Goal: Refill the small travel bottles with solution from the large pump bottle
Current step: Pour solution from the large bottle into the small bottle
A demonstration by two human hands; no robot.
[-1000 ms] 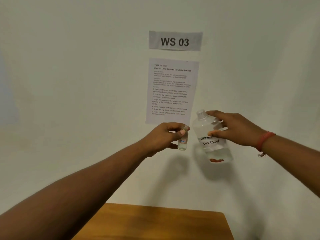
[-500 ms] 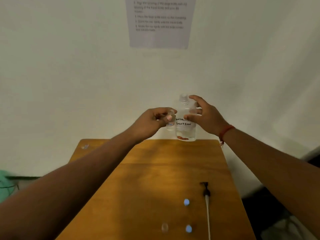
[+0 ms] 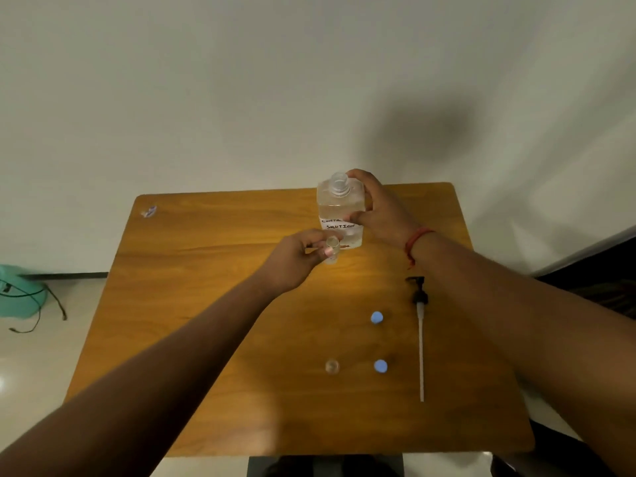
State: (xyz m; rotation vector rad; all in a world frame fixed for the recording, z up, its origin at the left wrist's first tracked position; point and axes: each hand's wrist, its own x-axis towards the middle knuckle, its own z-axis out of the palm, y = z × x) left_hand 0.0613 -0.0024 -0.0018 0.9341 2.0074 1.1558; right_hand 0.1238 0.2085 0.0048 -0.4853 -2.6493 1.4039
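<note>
Nearest you on the wooden surface (image 3: 206, 356), a second small travel bottle (image 3: 332, 366) stands uncapped, well short of both grips, with a blue cap (image 3: 380, 365) just to its right. A second blue cap (image 3: 377, 317) lies a little farther on. The pump head (image 3: 420, 325) lies flat under your right forearm, its tube pointing back toward you. Your left grip (image 3: 296, 258) pinches an open small travel bottle (image 3: 332, 251) between thumb and fingers, held upright. Just beyond it, your right grip (image 3: 375, 208) wraps the large bottle (image 3: 339, 211) from the right side; it is upright, neck open, its handwritten label facing you. Small bottle and large bottle nearly touch.
</note>
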